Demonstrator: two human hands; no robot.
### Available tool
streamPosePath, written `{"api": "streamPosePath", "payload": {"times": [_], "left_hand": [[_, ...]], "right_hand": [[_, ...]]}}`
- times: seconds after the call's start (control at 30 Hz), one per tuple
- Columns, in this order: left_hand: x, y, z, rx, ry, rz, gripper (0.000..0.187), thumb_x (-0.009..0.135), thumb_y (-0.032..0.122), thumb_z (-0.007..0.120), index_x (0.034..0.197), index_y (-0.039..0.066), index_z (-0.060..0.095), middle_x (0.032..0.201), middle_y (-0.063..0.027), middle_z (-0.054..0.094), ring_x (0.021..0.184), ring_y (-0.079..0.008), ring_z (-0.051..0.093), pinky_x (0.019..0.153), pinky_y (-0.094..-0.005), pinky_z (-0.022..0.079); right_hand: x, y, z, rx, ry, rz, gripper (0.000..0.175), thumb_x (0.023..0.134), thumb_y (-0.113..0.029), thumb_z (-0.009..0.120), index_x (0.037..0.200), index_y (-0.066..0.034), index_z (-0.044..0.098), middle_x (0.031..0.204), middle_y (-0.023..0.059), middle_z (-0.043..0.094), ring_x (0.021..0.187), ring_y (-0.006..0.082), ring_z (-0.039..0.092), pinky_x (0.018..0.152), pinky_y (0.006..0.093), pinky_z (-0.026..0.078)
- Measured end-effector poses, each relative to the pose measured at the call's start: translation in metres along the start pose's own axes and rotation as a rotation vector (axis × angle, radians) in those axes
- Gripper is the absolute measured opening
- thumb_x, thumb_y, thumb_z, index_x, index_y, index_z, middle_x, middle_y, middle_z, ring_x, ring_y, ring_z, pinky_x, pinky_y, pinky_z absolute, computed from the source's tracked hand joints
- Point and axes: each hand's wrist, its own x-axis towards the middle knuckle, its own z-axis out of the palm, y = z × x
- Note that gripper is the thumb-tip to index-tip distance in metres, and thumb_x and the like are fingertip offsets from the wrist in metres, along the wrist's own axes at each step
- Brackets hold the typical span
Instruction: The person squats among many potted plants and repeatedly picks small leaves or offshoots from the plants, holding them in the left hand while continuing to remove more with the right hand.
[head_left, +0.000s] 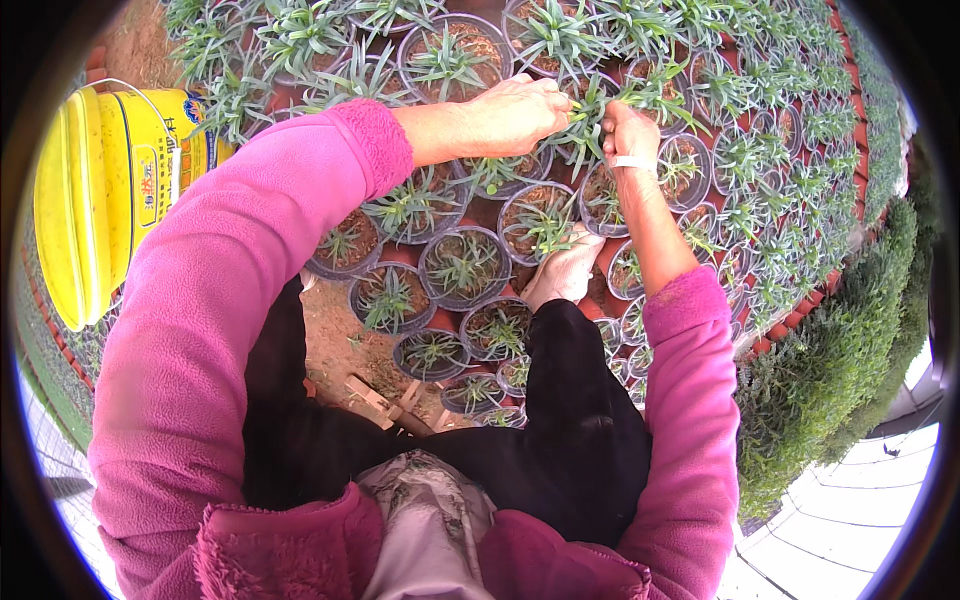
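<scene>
Both of my hands meet at a leafy potted plant (585, 133) with long narrow grey-green leaves. My left hand (525, 114) reaches in from the left, its fingertips pinched on a yellow-green leaf of this plant. On the other side, my right hand (630, 135) has curled fingers against the leaves; whether they grip one is hidden. A white band (632, 161) circles the right wrist. Just below the hands stand similar plants in clear plastic pots, one pot (536, 221) beside my shoe (564, 266) and another pot (600, 202) under my right wrist.
A yellow lidded bucket (112, 195) with a wire handle and printed writing stands at the left. Rows of potted plants (780, 150) stretch ahead and right, over red-brown supports. A green hedge (825, 360) runs at the right. Wooden pieces (382, 401) lie on bare soil (337, 330) between my legs.
</scene>
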Motion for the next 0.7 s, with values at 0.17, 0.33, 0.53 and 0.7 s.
{"api": "streamPosePath", "payload": {"times": [0.17,0.33,0.53,0.7], "left_hand": [[0.000,0.002,0.000,0.034,-0.053,0.005,0.028,0.077,0.010,0.054,0.103,0.002,0.061,0.115,-0.0078,0.056,0.107,-0.0245,0.050,0.089,-0.0377,0.041],[0.002,0.003,-0.001,0.051,-0.078,-0.001,0.028,0.076,0.010,0.055,0.102,0.003,0.062,0.115,-0.0071,0.056,0.107,-0.0236,0.050,0.090,-0.0374,0.040],[0.001,0.003,0.002,0.071,-0.043,0.008,0.027,0.075,0.009,0.056,0.101,0.003,0.062,0.113,-0.0068,0.057,0.107,-0.0230,0.050,0.089,-0.0372,0.040],[0.001,0.003,0.002,0.079,-0.048,0.008,0.026,0.075,0.010,0.056,0.100,0.003,0.062,0.113,-0.0067,0.057,0.106,-0.0229,0.050,0.088,-0.0373,0.040]], "right_hand": [[-0.011,0.000,-0.018,-0.096,0.028,-0.200,0.013,0.072,-0.013,0.062,0.068,-0.0023,0.057,0.052,0.0023,0.052,0.035,0.0097,0.040,0.034,0.0246,0.030],[-0.003,0.002,-0.019,-0.398,-0.076,-0.262,0.012,0.068,-0.012,0.064,0.072,-0.0009,0.062,0.054,0.0038,0.057,0.040,0.0092,0.046,0.038,0.0245,0.035],[0.004,0.004,-0.013,-0.369,-0.088,-0.240,0.011,0.069,-0.011,0.063,0.073,-0.0008,0.062,0.053,0.0050,0.058,0.037,0.0101,0.045,0.037,0.0251,0.035],[0.004,0.000,-0.006,-0.421,-0.116,-0.232,0.011,0.070,-0.011,0.062,0.068,-0.0013,0.060,0.051,0.0042,0.056,0.035,0.0102,0.043,0.034,0.0257,0.032]]}}
